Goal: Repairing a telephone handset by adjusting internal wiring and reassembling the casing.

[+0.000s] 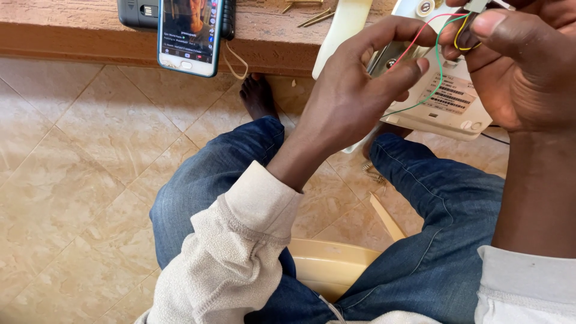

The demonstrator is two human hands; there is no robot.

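My left hand [360,84] pinches thin red and green wires [437,57] between thumb and forefinger, over a white plastic device [447,105] with a barcode label. My right hand [525,66] grips a small dark part with yellow wires [463,35] at the top right, just above the same device. The wires run between the two hands. A white curved handset piece [345,24] stands behind my left hand.
A smartphone [189,33] with a lit screen leans on the wooden ledge [72,36] beside a black device [135,13]. Brass screws [315,15] lie on the ledge. My jeans-clad knees, a bare foot [258,96], a cream plastic seat [330,267] and tan floor tiles fill the lower view.
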